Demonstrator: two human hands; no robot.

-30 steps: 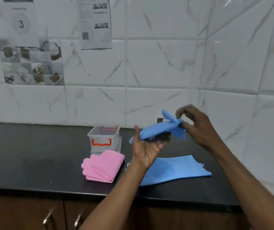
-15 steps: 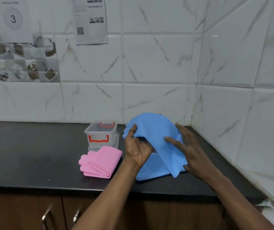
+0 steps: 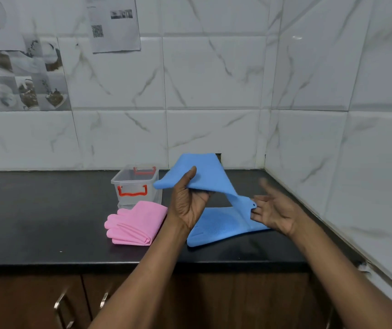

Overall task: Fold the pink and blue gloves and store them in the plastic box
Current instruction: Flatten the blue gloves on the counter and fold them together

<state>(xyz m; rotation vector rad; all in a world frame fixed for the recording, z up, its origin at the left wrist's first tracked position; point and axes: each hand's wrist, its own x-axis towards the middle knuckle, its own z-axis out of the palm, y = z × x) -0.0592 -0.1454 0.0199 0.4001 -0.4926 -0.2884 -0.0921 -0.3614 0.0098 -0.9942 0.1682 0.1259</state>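
Blue glove (image 3: 204, 172) gripped by left hand (image 3: 187, 205), right hand (image 3: 273, 212) splayed beside its hanging corner

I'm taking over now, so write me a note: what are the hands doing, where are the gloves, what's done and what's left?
The left hand grips a blue glove raised above the counter; the right hand is open, fingertips at that glove's lower edge.
The other blue glove lies flat on the counter. The pink gloves sit folded in front of the plastic box.
Done: pink pair folded. Left: fold both blue gloves, then put everything in the box, which holds no gloves yet.
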